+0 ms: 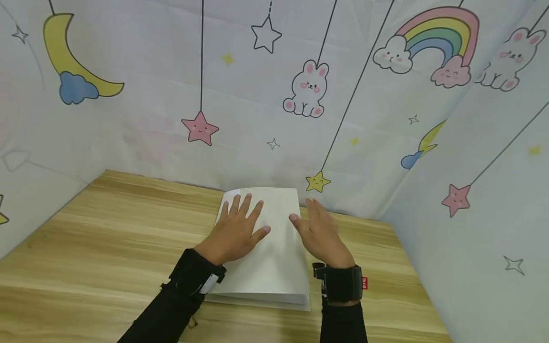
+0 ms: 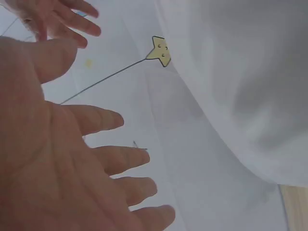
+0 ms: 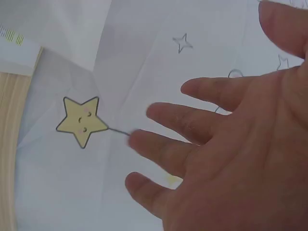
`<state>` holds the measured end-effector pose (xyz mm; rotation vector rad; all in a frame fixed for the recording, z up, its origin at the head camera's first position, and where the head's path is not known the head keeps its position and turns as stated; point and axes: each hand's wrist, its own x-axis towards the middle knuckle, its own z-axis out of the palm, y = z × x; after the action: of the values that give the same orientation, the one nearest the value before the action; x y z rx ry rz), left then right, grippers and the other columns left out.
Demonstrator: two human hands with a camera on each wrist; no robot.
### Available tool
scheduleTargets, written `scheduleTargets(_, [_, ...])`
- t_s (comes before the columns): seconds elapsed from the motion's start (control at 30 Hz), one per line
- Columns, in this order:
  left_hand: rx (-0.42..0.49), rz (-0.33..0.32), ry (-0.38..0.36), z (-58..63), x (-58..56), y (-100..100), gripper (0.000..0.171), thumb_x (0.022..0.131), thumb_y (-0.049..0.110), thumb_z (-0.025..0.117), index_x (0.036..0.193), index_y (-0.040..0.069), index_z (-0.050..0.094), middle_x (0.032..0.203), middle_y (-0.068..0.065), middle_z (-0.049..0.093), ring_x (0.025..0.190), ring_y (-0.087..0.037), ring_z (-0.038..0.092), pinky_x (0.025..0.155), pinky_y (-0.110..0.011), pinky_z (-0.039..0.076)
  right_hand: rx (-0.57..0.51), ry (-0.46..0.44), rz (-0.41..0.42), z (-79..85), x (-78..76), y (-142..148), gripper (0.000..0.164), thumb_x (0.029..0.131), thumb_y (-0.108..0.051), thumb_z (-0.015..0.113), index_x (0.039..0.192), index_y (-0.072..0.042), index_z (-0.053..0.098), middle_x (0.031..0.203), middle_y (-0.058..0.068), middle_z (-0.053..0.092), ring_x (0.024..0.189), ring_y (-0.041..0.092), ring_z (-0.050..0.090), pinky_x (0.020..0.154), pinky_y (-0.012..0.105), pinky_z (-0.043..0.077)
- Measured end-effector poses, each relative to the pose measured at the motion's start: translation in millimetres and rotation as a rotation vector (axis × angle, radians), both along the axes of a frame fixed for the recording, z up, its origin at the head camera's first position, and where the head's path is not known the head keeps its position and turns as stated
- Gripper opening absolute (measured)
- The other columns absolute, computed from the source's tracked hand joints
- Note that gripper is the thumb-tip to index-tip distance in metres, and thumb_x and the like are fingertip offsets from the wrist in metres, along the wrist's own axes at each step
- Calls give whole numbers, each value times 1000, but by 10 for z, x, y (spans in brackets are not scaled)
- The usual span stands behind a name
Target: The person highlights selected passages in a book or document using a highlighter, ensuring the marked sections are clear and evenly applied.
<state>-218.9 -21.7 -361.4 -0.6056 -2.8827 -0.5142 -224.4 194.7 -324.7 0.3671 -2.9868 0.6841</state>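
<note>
White paper (image 1: 274, 252), its upper face blank, lies on the wooden table in at least two layers. At the near edge the upper layer bows up from the lower one. My left hand (image 1: 233, 233) is over the left half of the paper, fingers straight and spread. At the right edge is my right hand (image 1: 321, 233), its fingers straight and its thumb tip over the paper's margin. Both palms show bare in the wrist views, holding nothing. In the right wrist view, yellow printed marks (image 3: 12, 36) appear beside the raised paper (image 3: 72, 29).
The wood-grain table (image 1: 107, 247) extends to both sides of the paper. White cloth walls (image 1: 163, 95) with cartoon drawings enclose it at the back, left and right. The paper's far edge lies close to the back wall, below a yellow star drawing (image 1: 318, 182).
</note>
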Motion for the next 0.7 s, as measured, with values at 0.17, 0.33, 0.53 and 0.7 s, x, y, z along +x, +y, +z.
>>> scheduleTargets(0.17, [-119,-157,3,122,285,236,75,97,55,53,155,12,32,161,-22,24,148,-47,18,118,-64,22,-127,-56,-3,7,-45,255,70,107,-43,37,156,2,16,163,21,19,150,38,17,120,62,19])
scheduleTargets(0.33, [-281,-275,73,12,527,519,93,83,65,66,155,17,33,160,-19,30,146,-44,26,114,-62,32,-201,-117,-30,-62,-85,418,70,106,-46,34,158,-3,12,161,23,22,148,41,19,118,64,20])
scheduleTargets(0.53, [-389,-286,265,-260,599,720,94,70,61,81,148,24,42,155,-16,39,131,-35,47,93,-47,53,-222,-151,-62,-148,-124,461,73,105,-51,34,158,-5,12,156,27,31,145,45,27,115,67,25])
scheduleTargets(0.7, [-299,-271,432,-278,578,756,68,76,45,81,133,18,56,147,-18,48,99,-26,59,60,-34,55,-238,-156,-53,-149,-145,462,74,105,-51,33,158,-5,11,156,28,31,144,46,27,114,68,26])
